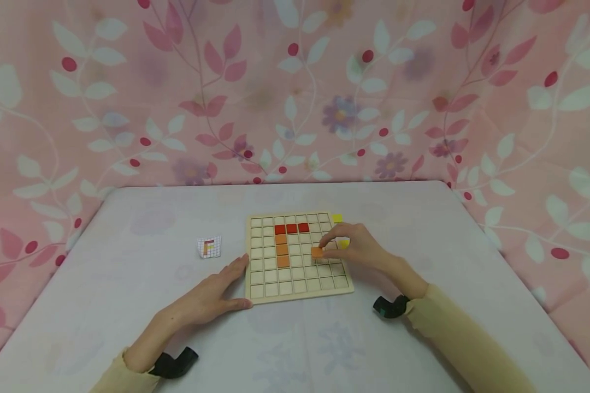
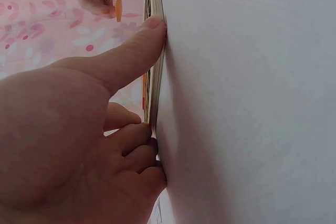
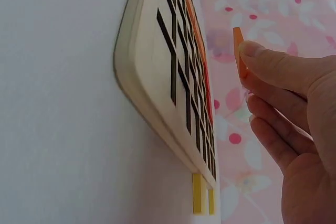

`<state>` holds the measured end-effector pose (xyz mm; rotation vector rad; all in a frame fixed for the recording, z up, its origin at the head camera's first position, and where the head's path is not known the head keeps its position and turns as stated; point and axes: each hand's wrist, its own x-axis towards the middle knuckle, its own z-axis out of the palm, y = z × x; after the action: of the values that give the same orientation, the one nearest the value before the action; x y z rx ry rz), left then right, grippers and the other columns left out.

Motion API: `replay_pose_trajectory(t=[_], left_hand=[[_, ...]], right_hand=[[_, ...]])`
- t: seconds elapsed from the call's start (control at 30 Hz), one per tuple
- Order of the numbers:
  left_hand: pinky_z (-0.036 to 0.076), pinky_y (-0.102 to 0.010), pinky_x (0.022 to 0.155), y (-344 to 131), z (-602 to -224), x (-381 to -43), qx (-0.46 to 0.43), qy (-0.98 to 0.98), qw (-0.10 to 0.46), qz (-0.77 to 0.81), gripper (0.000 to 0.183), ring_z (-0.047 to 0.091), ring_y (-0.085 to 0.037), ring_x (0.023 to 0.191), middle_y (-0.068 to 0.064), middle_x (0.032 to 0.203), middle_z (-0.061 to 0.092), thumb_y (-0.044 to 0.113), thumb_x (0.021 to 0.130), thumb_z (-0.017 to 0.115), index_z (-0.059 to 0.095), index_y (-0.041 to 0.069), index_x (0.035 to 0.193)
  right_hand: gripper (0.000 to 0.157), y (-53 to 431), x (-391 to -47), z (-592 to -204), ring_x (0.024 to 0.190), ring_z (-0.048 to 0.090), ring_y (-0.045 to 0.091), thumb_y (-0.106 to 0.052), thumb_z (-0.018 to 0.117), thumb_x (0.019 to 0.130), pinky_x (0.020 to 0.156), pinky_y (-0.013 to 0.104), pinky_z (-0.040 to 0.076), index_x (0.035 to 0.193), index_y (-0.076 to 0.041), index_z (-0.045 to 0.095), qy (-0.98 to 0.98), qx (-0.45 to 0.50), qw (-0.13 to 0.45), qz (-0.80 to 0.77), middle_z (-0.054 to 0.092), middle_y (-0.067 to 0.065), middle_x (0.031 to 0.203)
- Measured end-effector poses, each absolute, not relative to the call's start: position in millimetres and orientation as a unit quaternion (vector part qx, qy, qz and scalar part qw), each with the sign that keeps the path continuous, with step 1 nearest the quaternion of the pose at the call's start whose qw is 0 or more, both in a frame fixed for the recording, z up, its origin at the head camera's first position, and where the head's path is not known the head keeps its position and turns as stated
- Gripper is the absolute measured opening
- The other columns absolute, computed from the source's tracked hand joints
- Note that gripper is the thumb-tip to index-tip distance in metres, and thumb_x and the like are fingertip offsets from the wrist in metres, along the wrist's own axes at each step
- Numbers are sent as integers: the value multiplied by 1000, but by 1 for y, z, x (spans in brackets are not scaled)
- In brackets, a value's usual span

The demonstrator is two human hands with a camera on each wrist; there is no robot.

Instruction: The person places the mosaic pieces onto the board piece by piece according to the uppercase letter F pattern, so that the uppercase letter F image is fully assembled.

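Observation:
A pale wooden grid board (image 1: pixel 299 286) lies flat on the table. Set in it are a row of red tiles (image 1: pixel 291 228) and, below the row's left end, a column of orange tiles (image 1: pixel 282 250). My right hand (image 1: pixel 361 248) pinches a loose orange tile (image 1: pixel 317 252) between thumb and fingers, above the board's right half. The right wrist view shows this orange tile (image 3: pixel 238 51) held on edge, apart from the board. My left hand (image 1: pixel 206 292) rests against the board's left side, thumb at the near left corner and fingers along the edge.
A small card (image 1: pixel 209 247) with a coloured grid pattern lies left of the board. Yellow tiles (image 1: pixel 337 218) sit beside the board's right edge, partly behind my right hand. Floral cloth (image 1: pixel 295 109) hangs behind the pale table (image 1: pixel 177 213).

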<state>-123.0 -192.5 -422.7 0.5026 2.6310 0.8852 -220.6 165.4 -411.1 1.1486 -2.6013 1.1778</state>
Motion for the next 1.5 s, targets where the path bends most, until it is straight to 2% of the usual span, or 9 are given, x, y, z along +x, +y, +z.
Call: replay_pose_trajectory(t=[0.13,0.33,0.47,0.6,0.73,0.87,1.03,1.37,1.5], left_hand=[[23,-58,119,-193,-423,-123,180,920,156,311,100,18,-34,153,-11,166,20,46,86,76,17,14,161],[23,-58,120,-193,-422,-123,184,921,155,306,100,18,-33,153,-11,166,20,46,87,75,18,12,161],[23,-58,119,-193,-421,-123,185,921,156,304,99,19,-34,153,-12,166,21,47,87,74,18,12,161],[23,-58,119,-192,-420,-123,185,921,155,306,99,19,-34,153,-12,166,21,47,87,75,18,12,161],[23,-57,120,-193,-420,-123,183,922,155,305,99,19,-34,153,-12,166,21,45,87,75,18,12,161],[24,-57,119,-193,-420,-123,182,922,155,304,99,19,-34,153,-12,166,21,45,87,75,18,12,161],[24,-58,119,-194,-420,-123,179,921,157,308,99,19,-35,152,-12,166,21,46,87,75,18,12,161],[23,-58,120,-194,-420,-123,174,922,159,306,100,20,-35,152,-11,166,21,48,86,75,18,14,161],[23,-58,120,-195,-420,-123,176,921,159,308,100,19,-35,152,-11,166,21,48,87,75,18,14,161]], right_hand=[[22,147,-219,-410,93,67,10,-15,89,75,90,36,52,94,-14,79,-833,395,37,386,76,-6,91],[23,124,-219,-407,92,66,17,-12,89,74,84,45,54,94,-13,78,-814,423,45,396,75,-4,90],[23,116,-217,-407,92,65,17,-12,88,74,84,48,53,95,-12,78,-805,430,40,408,75,-2,90],[21,111,-215,-411,93,65,13,-13,87,77,83,47,54,95,-10,78,-800,436,24,410,76,-1,92],[20,108,-215,-415,92,66,17,-13,86,77,79,47,55,95,-8,78,-793,444,20,416,76,1,92],[18,103,-214,-420,89,67,20,-14,85,79,77,42,56,95,-9,78,-792,453,16,410,75,1,91],[17,100,-208,-423,89,65,17,-20,86,79,76,35,55,94,-14,78,-812,440,-10,383,73,-4,90],[20,98,-206,-428,86,61,12,-27,86,80,74,27,50,97,-20,78,-832,429,-19,350,71,-9,91],[23,98,-207,-428,89,61,9,-27,86,80,78,26,49,99,-19,78,-835,429,-27,344,71,-10,92]])
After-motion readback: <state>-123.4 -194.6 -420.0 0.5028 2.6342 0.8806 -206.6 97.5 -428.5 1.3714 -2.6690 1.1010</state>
